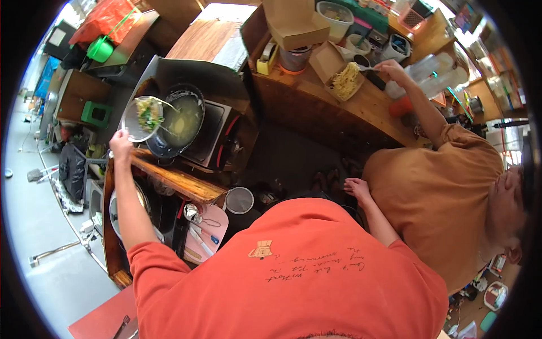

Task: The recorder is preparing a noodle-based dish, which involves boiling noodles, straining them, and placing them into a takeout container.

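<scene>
My left hand (122,146) grips the handle of a mesh strainer (134,127). Drained noodles with green leaves (148,113) lie in its mesh. The strainer is over the left rim of a dark wok (192,123) that holds cloudy yellowish liquid, and thin pale strands hang from it towards the wok. Beneath the wok is a gas stove (211,127). My right hand (359,189) is low at my right side, holding nothing, its fingers somewhat apart. It is close to the brown shirt of a person beside me.
That person's hand (391,71) holds a utensil at an open cardboard box (343,80) of noodles on the wooden counter (271,78). Near me, knives (201,239) lie on a pink cutting board (218,220). Another strainer (239,200) is beside it. A wooden ledge (182,178) runs below the stove.
</scene>
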### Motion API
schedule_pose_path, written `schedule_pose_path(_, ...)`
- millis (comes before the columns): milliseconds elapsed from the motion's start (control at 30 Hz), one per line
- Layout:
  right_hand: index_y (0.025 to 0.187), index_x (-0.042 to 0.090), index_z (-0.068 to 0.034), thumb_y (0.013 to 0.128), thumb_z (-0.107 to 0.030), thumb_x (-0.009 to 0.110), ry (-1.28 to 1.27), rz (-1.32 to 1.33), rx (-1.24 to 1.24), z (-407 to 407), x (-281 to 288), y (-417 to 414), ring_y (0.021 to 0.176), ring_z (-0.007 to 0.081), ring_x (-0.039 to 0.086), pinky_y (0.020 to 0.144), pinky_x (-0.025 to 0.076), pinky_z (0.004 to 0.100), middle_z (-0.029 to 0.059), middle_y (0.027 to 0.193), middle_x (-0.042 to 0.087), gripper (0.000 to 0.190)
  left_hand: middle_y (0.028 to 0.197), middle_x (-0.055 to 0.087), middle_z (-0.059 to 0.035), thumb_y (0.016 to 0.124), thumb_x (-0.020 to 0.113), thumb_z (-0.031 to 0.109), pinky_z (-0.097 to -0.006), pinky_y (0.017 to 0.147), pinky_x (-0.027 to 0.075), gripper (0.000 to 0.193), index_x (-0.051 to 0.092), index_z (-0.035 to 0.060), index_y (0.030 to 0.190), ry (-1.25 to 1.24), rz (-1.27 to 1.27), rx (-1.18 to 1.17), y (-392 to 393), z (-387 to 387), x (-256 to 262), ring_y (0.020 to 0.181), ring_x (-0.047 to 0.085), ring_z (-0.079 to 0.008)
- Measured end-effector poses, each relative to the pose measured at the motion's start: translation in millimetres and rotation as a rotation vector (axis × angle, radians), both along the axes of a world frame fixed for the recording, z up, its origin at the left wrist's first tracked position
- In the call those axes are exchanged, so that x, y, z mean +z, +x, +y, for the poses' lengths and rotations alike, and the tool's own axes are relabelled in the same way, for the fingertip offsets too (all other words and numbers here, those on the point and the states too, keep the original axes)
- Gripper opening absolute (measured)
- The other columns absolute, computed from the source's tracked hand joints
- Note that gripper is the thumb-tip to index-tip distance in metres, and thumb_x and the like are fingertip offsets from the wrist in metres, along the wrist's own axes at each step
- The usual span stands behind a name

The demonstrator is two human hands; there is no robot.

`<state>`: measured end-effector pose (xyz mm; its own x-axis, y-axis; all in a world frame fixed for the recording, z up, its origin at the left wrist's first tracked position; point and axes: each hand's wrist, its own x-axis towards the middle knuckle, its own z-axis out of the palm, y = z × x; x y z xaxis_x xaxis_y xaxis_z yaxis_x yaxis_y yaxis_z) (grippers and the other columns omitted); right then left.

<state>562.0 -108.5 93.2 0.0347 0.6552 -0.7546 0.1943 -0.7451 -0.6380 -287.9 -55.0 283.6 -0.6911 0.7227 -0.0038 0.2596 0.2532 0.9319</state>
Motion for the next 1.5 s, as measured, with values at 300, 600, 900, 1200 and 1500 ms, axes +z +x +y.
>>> schedule_pose_path(300, 0.108, 0.069, -0.004, 0.093, -0.02, 0.065, -0.009, 0.053, -0.056, 1.1, -6.6, -16.3, 0.078, 0.0137, 0.067, 0.067, 0.054, 0.0262, 0.0061, 0.094, 0.07, 0.023, 0.062, 0.052, 0.0019, 0.102, 0.054, 0.017, -0.0212, 0.034, 0.03, 0.014, 0.059, 0.0051, 0.098, -0.007, 0.014, -0.021, 19.3, 14.1, 47.7, 0.04, 0.04, -0.0041)
schedule_pose_path(600, 0.113, 0.065, -0.004, 0.093, -0.025, 0.066, -0.082, 0.084, -0.032, -0.6, -5.5, -10.7, 0.09, 0.0182, 0.066, 0.079, 0.054, 0.0312, 0.0084, 0.103, 0.068, 0.029, 0.071, 0.059, -0.002, 0.101, 0.056, 0.014, -0.0217, 0.034, 0.027, 0.014, 0.061, 0.002, 0.106, 0.057, -0.002, -0.029, 10.2, 20.9, 44.5, 0.041, 0.039, -0.0035)
schedule_pose_path(900, 0.115, 0.065, -0.005, 0.093, -0.021, 0.064, -0.12, 0.086, -0.055, -6.4, -4.4, -5.6, 0.087, 0.0165, 0.065, 0.078, 0.054, 0.0299, 0.0076, 0.103, 0.068, 0.027, 0.069, 0.056, 0.0014, 0.101, 0.054, 0.012, -0.02, 0.035, 0.028, 0.007, 0.058, 0.0068, 0.101, 0.076, -0.023, -0.014, 37.5, 29.5, 56.3, 0.044, 0.041, -0.0037)
schedule_pose_path(1200, 0.118, 0.065, -0.006, 0.095, -0.023, 0.063, -0.122, 0.092, -0.013, -1.0, 4.7, -7.1, 0.088, 0.0148, 0.064, 0.078, 0.053, 0.0285, 0.0067, 0.103, 0.067, 0.03, 0.063, 0.049, 0.0055, 0.101, 0.055, 0.015, -0.0194, 0.035, 0.028, 0.012, 0.061, 0.0069, 0.096, 0.014, -0.149, -0.173, 140.8, 75.7, 57.7, 0.042, 0.038, -0.002)
schedule_pose_path(1500, 0.119, 0.064, -0.001, 0.094, -0.022, 0.066, 0.052, 0.148, 0.049, 10.4, 13.8, -9.0, 0.088, 0.0138, 0.065, 0.079, 0.053, 0.0267, 0.0064, 0.103, 0.069, 0.033, 0.069, 0.058, 0.002, 0.098, 0.055, 0.014, -0.0251, 0.043, 0.035, 0.021, 0.066, -0.0019, 0.107, 0.091, 0.101, -0.508, 333.8, 200.4, 118.0, 0.05, 0.048, -0.0059)
